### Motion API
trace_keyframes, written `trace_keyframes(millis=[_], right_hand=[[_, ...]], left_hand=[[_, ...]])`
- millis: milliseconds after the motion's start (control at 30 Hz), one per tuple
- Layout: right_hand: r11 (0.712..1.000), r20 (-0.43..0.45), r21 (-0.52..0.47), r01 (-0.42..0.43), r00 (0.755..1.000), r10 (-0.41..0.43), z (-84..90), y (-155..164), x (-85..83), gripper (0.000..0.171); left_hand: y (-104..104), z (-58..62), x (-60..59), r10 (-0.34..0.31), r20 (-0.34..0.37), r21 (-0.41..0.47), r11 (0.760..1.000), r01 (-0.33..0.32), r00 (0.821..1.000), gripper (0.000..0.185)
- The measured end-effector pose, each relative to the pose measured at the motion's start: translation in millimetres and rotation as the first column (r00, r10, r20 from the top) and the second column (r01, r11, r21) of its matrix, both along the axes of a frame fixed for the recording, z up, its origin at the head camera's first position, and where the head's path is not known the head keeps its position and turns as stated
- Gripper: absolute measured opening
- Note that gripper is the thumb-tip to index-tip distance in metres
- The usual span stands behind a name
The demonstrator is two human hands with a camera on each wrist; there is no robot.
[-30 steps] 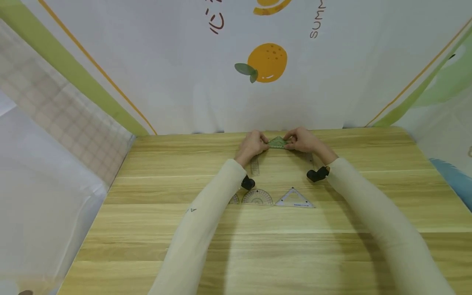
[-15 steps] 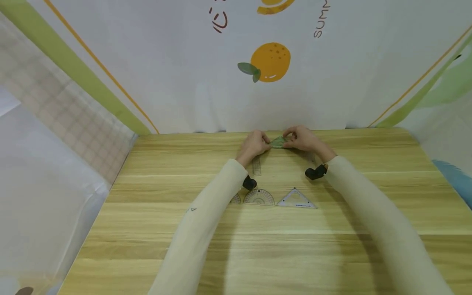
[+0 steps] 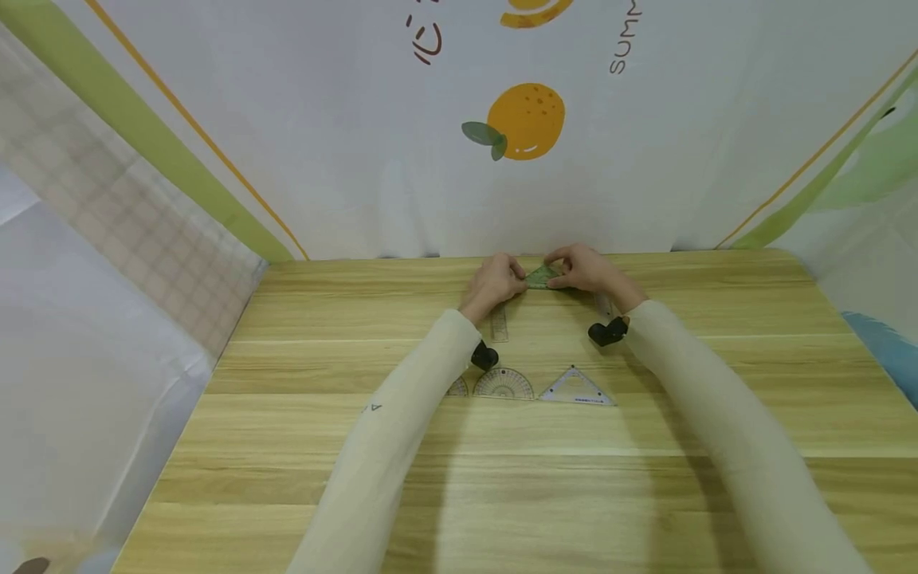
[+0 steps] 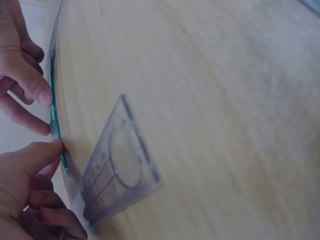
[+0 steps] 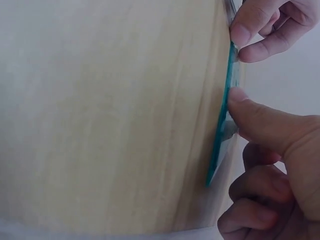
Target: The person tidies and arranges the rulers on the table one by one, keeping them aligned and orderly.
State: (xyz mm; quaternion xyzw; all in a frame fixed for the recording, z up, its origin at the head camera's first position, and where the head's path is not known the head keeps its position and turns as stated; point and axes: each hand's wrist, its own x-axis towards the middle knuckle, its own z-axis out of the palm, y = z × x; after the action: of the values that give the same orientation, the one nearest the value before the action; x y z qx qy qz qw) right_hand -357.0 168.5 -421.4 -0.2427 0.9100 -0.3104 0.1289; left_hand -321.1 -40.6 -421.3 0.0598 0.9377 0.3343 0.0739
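Note:
Both hands meet at the far middle of the wooden table [image 3: 301,414]. They hold a small green see-through set square [image 3: 541,277] between them. My left hand [image 3: 516,281] pinches its left end and my right hand [image 3: 558,273] pinches its right end. In the left wrist view the green set square [image 4: 54,117] shows edge-on between my left thumb [image 4: 37,155] and the right hand's fingers [image 4: 35,87]. The right wrist view shows the green edge [image 5: 222,130] under my right thumb [image 5: 250,117].
A clear straight ruler [image 3: 498,323] lies just below the left hand, and it also shows in the left wrist view [image 4: 120,165]. Nearer me lie a clear protractor [image 3: 504,384], a clear triangle [image 3: 576,388] and a smaller piece [image 3: 456,388] half hidden by my left sleeve. A printed cloth wall [image 3: 523,119] backs the table.
My right hand and wrist have shifted slightly left, and its fingers cover more of the green set square. The left hand keeps its pinch in place.

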Motion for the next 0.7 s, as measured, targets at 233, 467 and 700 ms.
trace_keyframes(millis=[233,467,700], right_hand=[[1.000,0.033,0.017,-0.022,0.999,0.021,3.0,-2.5,-2.9,0.050],[0.999,0.067,-0.011,-0.043,0.997,0.044,4.7,-2.8,-5.4,0.052],[0.998,0.118,-0.056,0.009,0.993,-0.003,4.9,-3.2,-6.3,0.050]], left_hand=[[0.2,-0.1,0.2,-0.002,-0.002,-0.006,1.000,0.002,1.000,0.010],[-0.9,0.0,-1.6,-0.005,0.001,-0.003,1.000,0.005,1.000,0.011],[-1.1,-0.9,-1.8,-0.012,-0.006,-0.002,1.000,0.012,1.000,0.011]])
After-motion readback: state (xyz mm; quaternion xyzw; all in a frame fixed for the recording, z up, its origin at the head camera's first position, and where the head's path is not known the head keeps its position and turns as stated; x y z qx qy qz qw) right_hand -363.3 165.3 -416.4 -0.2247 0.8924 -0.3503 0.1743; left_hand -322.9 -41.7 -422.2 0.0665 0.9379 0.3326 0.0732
